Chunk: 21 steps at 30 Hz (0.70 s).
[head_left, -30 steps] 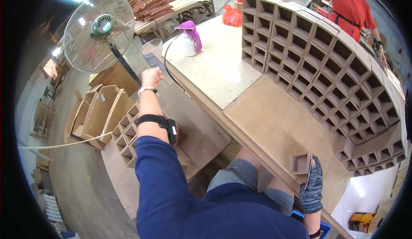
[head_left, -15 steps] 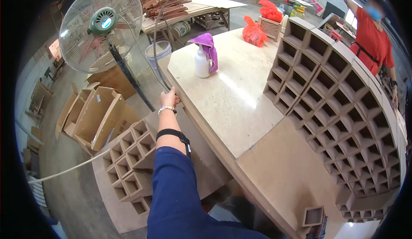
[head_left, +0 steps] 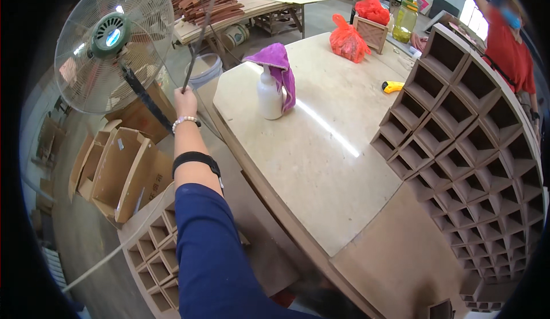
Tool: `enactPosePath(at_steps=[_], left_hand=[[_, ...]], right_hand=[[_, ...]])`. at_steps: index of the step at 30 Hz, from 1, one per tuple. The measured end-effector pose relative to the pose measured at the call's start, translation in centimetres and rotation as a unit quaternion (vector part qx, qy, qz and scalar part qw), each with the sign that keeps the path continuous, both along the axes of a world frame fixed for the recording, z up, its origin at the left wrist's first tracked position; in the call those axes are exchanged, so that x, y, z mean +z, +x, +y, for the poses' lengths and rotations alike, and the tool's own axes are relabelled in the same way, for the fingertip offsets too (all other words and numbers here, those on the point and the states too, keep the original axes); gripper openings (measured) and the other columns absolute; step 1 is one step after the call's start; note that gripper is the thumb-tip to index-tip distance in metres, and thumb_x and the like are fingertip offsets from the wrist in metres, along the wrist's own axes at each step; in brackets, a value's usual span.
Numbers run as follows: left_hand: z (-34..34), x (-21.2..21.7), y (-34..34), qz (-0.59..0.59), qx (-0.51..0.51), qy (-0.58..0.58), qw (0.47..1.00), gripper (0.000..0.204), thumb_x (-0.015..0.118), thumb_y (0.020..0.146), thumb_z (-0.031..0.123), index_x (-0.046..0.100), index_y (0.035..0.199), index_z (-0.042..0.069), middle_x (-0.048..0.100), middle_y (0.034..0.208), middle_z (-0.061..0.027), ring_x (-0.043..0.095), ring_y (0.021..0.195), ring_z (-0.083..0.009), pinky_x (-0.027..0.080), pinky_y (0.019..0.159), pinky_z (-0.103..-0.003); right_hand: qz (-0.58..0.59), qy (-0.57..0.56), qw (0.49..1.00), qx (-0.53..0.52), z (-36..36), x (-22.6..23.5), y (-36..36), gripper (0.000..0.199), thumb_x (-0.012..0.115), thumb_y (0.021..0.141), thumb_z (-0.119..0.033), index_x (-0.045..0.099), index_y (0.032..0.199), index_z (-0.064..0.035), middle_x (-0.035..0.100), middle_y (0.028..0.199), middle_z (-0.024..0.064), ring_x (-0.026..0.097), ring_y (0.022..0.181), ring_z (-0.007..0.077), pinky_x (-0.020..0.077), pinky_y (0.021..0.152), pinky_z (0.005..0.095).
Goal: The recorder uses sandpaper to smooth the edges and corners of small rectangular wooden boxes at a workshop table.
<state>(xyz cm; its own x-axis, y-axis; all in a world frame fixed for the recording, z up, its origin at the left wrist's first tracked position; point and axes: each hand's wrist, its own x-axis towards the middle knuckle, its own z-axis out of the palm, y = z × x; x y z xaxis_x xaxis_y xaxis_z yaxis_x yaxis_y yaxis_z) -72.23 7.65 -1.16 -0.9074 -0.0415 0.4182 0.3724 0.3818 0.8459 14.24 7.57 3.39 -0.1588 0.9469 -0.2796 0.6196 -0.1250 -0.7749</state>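
My left hand (head_left: 185, 99) is raised ahead of me, shut on a thin dark cord (head_left: 200, 30) that runs up and away toward the top of the picture. The wrist wears a bead bracelet and a black band below it, and the sleeve is blue. The hand is beside the left edge of a pale table top (head_left: 321, 147). A white spray bottle (head_left: 268, 95) with a purple cloth draped over it stands on the table, a short way right of the hand. My right hand is out of the picture.
A large standing fan (head_left: 114, 38) is at the left. A wooden grid shelf (head_left: 475, 147) lies on the table's right side, another grid (head_left: 152, 250) and cardboard boxes (head_left: 117, 170) on the floor. Orange bags (head_left: 346, 41), a yellow cutter (head_left: 392, 86), a person in red (head_left: 510, 50).
The view has swung toward the table and the spray bottle. My left hand stays up on the cord. My gloved right hand, seen a second ago with a small wooden piece, has left the picture.
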Motion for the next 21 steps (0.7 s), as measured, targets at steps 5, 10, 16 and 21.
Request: enactPosePath(at_steps=[5,10,16,21], left_hand=[[-1.7,-0.7,-2.2,0.003,0.026,-0.111,0.993,0.03,0.048,0.087,0.024,0.054,0.099,-0.003,0.061,0.084,-0.0163,0.057,0.074,-0.0227,0.043,0.068,-0.034],[-2.2,-2.5,-3.5,-0.267,0.026,-0.114,0.957,0.032,0.044,0.089,0.028,0.056,0.093,-0.001,0.062,0.075,-0.0173,0.056,0.053,-0.0202,0.044,0.05,-0.035],[-0.8,-5.8,-9.3,-0.027,0.041,-0.099,0.994,0.031,0.047,0.088,0.026,0.059,0.093,-0.003,0.063,0.077,-0.0146,0.056,0.057,-0.0197,0.043,0.054,-0.033],[7.4,6.3,-0.9,0.142,-0.181,0.069,0.971,0.02,0.052,0.084,0.015,0.062,0.098,0.004,0.064,0.086,-0.0142,0.061,0.081,-0.0254,0.045,0.074,-0.033]], right_hand=[[0.015,-0.022,0.999,-0.033,0.5,-0.2,-0.4,0.066,0.055,0.086,-0.03,0.021,0.137,-0.006,0.034,0.136,0.015,0.035,0.124,0.0284,0.0295,0.103,0.0368],[0.045,-0.06,0.993,-0.091,0.7,-0.4,0.0,0.064,0.054,0.087,-0.028,0.022,0.137,-0.0059,0.035,0.136,0.0147,0.036,0.124,0.0269,0.0299,0.102,0.0361],[0.065,-0.077,0.987,-0.124,0.8,-0.9,2.0,0.061,0.052,0.088,-0.027,0.022,0.137,-0.0058,0.035,0.136,0.0143,0.036,0.124,0.0249,0.0306,0.102,0.0352],[-0.027,0.0,0.999,0.036,0.0,1.6,-2.5,0.062,0.051,0.089,-0.029,0.02,0.137,-0.0057,0.035,0.136,0.0144,0.037,0.124,0.0251,0.0314,0.102,0.0357]])
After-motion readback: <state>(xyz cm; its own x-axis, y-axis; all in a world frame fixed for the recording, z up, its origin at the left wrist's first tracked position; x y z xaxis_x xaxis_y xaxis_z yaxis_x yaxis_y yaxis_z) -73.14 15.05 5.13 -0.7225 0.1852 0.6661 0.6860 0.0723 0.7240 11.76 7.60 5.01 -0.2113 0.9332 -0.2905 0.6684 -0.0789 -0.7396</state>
